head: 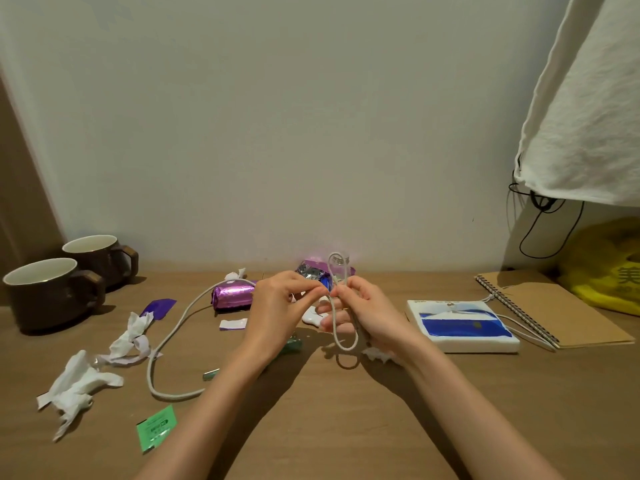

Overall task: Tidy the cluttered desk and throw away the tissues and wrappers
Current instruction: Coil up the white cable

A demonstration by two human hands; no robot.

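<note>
Both hands are raised over the middle of the wooden desk. My right hand grips folded loops of a white braided cable. My left hand pinches the same cable just left of the loops. The cable's free length trails left across the desk in a wide curve. Crumpled white tissues lie at the front left, with another tissue beyond them. A green wrapper lies near the front. A purple foil wrapper and a silver-blue one sit near the wall.
Two brown mugs stand at the far left. A white and blue tissue pack and a spiral notebook lie at the right, with a yellow bag behind. White cloth hangs at upper right. A small white device lies under my hands.
</note>
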